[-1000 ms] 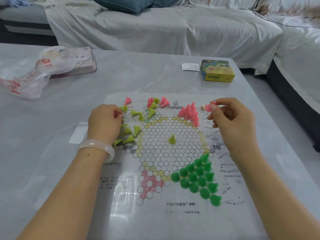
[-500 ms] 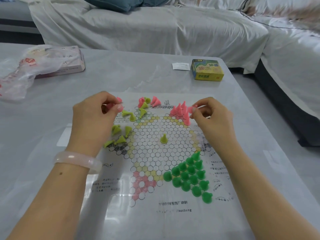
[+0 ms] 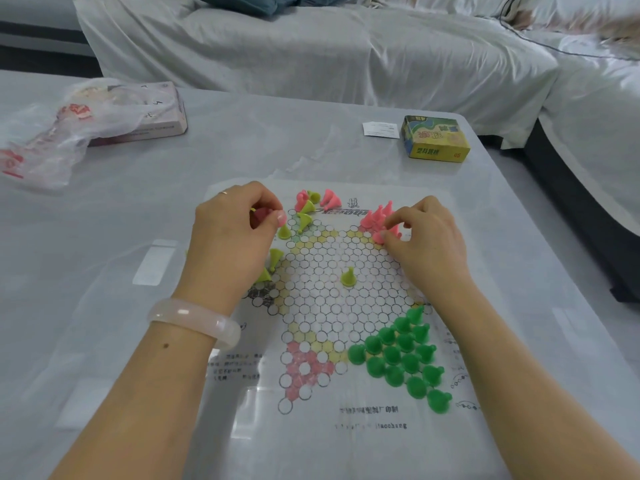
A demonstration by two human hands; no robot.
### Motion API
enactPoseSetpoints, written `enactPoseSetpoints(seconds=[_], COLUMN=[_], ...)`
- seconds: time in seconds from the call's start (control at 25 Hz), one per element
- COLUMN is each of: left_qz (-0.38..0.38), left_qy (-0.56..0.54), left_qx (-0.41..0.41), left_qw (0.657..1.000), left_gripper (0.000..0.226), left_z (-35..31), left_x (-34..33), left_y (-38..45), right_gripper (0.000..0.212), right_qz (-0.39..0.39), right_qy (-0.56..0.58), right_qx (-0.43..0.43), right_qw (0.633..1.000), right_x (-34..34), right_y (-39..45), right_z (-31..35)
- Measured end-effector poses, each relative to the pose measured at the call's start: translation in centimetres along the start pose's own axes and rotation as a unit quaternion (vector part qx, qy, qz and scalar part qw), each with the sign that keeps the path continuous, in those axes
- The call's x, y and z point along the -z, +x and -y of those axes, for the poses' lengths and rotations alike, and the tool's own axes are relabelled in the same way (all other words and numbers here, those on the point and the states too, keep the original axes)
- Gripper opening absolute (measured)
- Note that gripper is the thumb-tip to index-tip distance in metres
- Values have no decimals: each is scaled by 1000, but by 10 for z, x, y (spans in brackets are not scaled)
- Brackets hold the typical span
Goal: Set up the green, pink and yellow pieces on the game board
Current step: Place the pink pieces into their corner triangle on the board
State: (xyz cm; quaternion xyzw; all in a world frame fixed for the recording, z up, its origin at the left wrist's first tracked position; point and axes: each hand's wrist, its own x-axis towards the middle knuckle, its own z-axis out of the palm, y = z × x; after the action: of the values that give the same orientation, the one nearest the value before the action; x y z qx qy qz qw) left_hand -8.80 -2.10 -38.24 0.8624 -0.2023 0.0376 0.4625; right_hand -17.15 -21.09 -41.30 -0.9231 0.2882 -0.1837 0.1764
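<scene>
- Our left hand [image 3: 232, 237] pinches a pink piece [image 3: 263, 214] at the board's [image 3: 346, 434] far-left edge.
- Our right hand [image 3: 426, 233] curls its fingers on the upright pink group [image 3: 375, 218].
- Green pieces [image 3: 403, 355] fill the near-right corner.
- Yellow pieces [image 3: 304, 216] lie scattered far-left; one [image 3: 348, 277] stands mid-board.

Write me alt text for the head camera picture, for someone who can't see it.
Two hands work over a paper game board on a grey table: the left hand pinches a pink piece, the right hand sets another among the pink pieces. Green pieces stand in a triangle; yellow pieces lie scattered.
</scene>
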Motion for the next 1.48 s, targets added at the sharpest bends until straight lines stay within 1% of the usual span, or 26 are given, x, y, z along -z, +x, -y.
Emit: enactPoseSetpoints(seconds=[0.36,0.56,0.72,0.84,0.92,1.0,1.12,1.2,1.32,1.48], left_qz=[5,7,12,17,34,66,102,123,148,151], left_qy=[-11,-13,-21,-62,-133,-226,-270,-292,-320,-342], left_qx=[2,8,15,58,101,129,131,140,156,154], left_qw=[1000,1000,1000,996,985,963,949,938,923,915], left_gripper=[5,5,7,7,5,6,9,10,12,5], left_z=[-1,-2,-3,-6,-9,-11,-12,-13,-13,-14], left_x=[1,1,0,-1,-3,-6,-13,-17,-21,-21], left_y=[0,-1,-2,-2,-4,-6,-8,-9,-10,-10], right_gripper=[14,14,19,17,13,12,17,19,19,19], right_qz=[4,3,3,-30,-30,8,64,92,102,116], right_qy=[-31,-30,-20,26,101,165,207,227,269,274], right_qx=[-2,-4,12,35,75,140,203,207,197,189], right_qw=[1000,1000,1000,999,992,976,955,947,937,936], right_x=[-1,-2,1,10,17,23,25,23,21,18], right_y=[0,1,0,-1,-4,-11,-19,-20,-21,-21], right_z=[1,0,-2,3,13,27,40,45,45,42])
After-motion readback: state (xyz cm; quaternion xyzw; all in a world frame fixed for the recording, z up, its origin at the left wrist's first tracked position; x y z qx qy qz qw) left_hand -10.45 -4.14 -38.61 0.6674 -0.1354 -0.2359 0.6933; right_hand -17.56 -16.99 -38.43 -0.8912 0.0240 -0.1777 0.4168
